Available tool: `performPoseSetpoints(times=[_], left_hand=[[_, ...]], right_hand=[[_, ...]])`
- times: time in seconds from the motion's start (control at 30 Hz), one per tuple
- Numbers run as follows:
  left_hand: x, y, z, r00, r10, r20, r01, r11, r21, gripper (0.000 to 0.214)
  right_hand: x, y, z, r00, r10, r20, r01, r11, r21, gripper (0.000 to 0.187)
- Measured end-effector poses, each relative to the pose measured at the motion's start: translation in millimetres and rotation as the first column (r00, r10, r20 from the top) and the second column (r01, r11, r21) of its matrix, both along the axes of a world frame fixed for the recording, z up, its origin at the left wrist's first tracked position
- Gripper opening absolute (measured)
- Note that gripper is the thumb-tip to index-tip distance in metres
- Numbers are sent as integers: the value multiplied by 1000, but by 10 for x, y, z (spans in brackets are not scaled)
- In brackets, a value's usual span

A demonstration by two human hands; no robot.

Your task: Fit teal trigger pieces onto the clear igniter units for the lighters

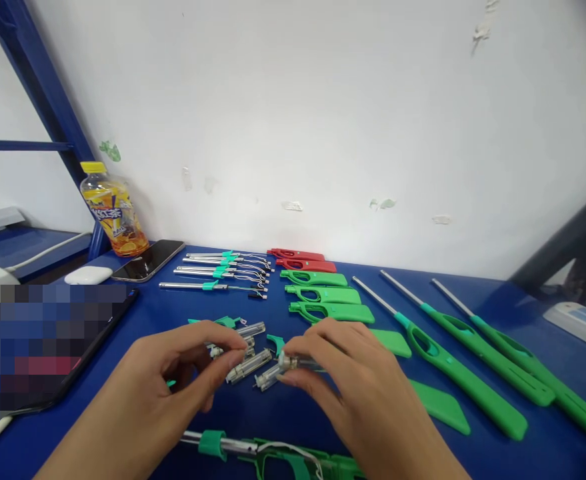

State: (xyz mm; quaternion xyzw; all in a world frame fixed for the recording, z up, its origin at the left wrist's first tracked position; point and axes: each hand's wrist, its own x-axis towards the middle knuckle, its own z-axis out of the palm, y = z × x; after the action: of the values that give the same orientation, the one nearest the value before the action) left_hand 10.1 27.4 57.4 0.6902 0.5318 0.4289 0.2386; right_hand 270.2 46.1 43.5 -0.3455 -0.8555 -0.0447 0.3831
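The person's left hand and right hand are both bare and smooth-backed, with slender, round-tipped fingers, and continue past the wrists into a left forearm and a right forearm that are likewise uncovered (as far as the lower edge of the view).

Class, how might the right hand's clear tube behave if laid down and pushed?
The tube is probably stiff: its visible sides look straight. It seems light, small enough for the right hand to pinch. Looking rounded, it may roll.
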Motion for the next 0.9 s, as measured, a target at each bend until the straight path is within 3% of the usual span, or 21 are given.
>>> performPoseSetpoints(times=[0.13,0.23,0.43,0.6,0.77,0.9], left_hand=[[53,-35,-72,985,-108,135,141,955,-263,47],[95,-50,-112,970,-134,201,196,924,-328,52],[95,-65,-217,917,-146,371,274,908,-318,43],[73,-75,-262,900,-141,412,287,905,-316,43],[118,-84,-232,868,-176,464,343,889,-305,45],[200,-117,-162,864,-87,496,281,901,-331,60]], right_hand=[[-36,-33,35,996,72,-46,-73,997,-32,27],[-50,-35,37,994,99,-54,-102,994,-50,28],[-59,-28,12,993,107,-50,-111,990,-83,29],[-60,-40,10,993,109,-37,-112,990,-80,30],[-70,-43,19,991,127,-41,-130,987,-93,31],[-52,-62,24,988,156,-18,-157,984,-87,41]])
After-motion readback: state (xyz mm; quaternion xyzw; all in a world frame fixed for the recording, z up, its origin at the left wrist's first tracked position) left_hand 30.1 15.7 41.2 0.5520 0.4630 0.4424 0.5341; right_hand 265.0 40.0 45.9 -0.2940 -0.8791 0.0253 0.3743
